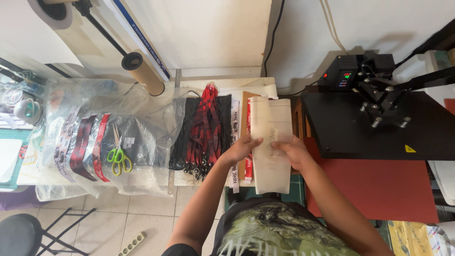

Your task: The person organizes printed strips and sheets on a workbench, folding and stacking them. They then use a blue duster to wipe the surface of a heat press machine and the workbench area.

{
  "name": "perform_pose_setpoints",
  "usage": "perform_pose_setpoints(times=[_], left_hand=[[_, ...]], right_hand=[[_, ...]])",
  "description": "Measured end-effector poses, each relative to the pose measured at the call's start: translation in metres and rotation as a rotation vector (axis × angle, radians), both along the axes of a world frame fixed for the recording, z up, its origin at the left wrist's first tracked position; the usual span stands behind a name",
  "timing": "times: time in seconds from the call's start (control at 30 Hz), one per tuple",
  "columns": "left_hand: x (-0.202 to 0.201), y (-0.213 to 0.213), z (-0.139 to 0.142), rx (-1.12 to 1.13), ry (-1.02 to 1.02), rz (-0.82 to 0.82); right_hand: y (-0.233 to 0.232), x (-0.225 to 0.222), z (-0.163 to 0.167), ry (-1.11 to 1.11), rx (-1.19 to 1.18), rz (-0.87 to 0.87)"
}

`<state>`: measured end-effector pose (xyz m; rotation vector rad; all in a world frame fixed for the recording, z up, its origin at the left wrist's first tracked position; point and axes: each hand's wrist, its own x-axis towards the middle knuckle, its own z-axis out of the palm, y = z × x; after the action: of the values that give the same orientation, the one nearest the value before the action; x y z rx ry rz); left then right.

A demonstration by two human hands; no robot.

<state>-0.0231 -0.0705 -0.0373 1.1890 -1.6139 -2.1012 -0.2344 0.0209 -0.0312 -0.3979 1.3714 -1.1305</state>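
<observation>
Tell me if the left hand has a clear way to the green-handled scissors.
Probably yes. The scissors lie uncovered on top of the plastic bags to the left, with nothing between. The left hand now grips the white paper strip, though.

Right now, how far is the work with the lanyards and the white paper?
Done: a bundle of red-and-black lanyards lies with its clips together on the table. In hand: left hand and right hand hold a long white paper sheet. Left: the heat press stands open, its red pad bare; printed strips lie unclipped.
</observation>
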Motion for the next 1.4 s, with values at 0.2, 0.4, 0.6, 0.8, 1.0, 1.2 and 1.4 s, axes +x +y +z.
perform_pose_setpoints(times=[0.2,0.4,0.6,0.8,1.0,1.2,1.4], left_hand=[[0.012,-0.016,-0.02,-0.014,0.057,0.023],[0.026,-0.015,-0.004,0.066,0.243,-0.007],[0.024,-0.01,-0.011,-0.053,0.261,0.032],[0.037,-0.01,-0.031,-0.321,0.414,0.082],[0.051,-0.013,-0.032,-0.287,0.404,0.142],[0.051,0.008,-0.014,0.495,0.756,0.465],[0.035,0.039,-0.005,0.014,0.272,0.231]], right_hand=[[-0.001,-0.017,0.0,-0.297,-0.078,0.11],[-0.007,-0.035,-0.026,-0.269,-0.183,0.196],[-0.012,-0.04,-0.039,-0.537,-0.361,0.256],[-0.001,-0.034,0.008,-0.869,-0.292,0.301],[-0.005,-0.007,0.006,-0.217,-0.106,0.44],[-0.009,0.0,-0.002,0.131,-0.288,0.306],[-0.002,0.001,0.007,0.206,-0.255,0.234]])
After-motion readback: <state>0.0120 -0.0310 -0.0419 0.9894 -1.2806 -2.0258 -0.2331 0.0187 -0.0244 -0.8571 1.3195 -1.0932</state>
